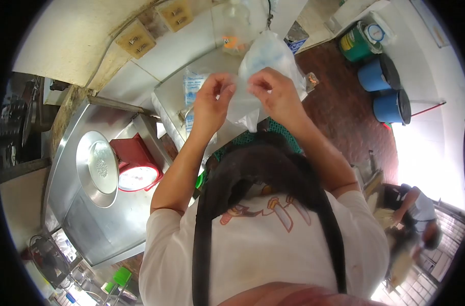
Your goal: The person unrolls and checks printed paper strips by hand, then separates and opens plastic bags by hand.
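Both of my hands are raised over a pale counter, fingers pinched on a thin clear plastic bag that hangs between them. My left hand grips its left side, near a blue-and-white printed plastic packet lying on the counter. On the other side my right hand pinches the bag's upper edge, in front of a larger whitish plastic bag. The fingertips partly hide the film, and its transparency makes its outline hard to follow.
A clear bottle with an orange label stands at the back. To the left, a red dial scale with a metal pan sits on a steel worktop. Blue buckets stand right; another person is at lower right.
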The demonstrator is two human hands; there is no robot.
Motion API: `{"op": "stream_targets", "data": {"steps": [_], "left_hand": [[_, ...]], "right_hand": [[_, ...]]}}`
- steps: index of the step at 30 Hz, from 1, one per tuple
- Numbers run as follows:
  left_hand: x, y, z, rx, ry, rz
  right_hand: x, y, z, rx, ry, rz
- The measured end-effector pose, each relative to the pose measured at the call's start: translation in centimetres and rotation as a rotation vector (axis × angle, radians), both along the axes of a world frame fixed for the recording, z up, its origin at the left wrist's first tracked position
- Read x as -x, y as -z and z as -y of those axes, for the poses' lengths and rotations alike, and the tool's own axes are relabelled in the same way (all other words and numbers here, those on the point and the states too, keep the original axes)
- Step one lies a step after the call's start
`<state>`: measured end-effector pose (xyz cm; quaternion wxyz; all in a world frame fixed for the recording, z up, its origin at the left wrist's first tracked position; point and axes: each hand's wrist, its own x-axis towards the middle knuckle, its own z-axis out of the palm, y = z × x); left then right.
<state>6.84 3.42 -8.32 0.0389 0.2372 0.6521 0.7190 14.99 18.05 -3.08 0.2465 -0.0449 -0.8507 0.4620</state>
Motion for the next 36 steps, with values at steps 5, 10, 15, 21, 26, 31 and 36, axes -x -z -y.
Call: {"op": "stream_targets", "data": {"steps": [5, 10, 15, 21, 26, 31, 36], "left_hand": [[0.3, -1.3, 1.8, 0.183, 0.110, 0.164], [1.0, -0.5, 1.6, 0.057, 0.127, 0.212], [1.4, -1.3, 2.6, -0.005, 0.208, 0.134], [1.6, -3.5, 1.7, 0.522, 0.303, -0.291], [3.4, -3.5, 3.0, 0.354, 0.277, -0.139], [3.8, -2.5, 5.0, -0.058, -0.187, 0.539], [6.1, 0.1, 7.5, 0.594, -0.121, -0.056]], "right_hand": [[0.8, -0.2, -1.3, -0.042, 0.035, 0.103], [1.3, 0.1, 0.2, -0.142, -0.008, -0.119], [0.1, 1.2, -0.9, -0.049, -0.188, 0.273], [2.0, -1.4, -1.2, -0.073, -0.240, 0.261], [2.1, -1.6, 0.6, 0.137, -0.120, -0.039], [-0.8, 3.5, -2.8, 0.055, -0.358, 0.490], [-0.9, -0.7, -3.8, -0.033, -0.051, 0.176]]}}
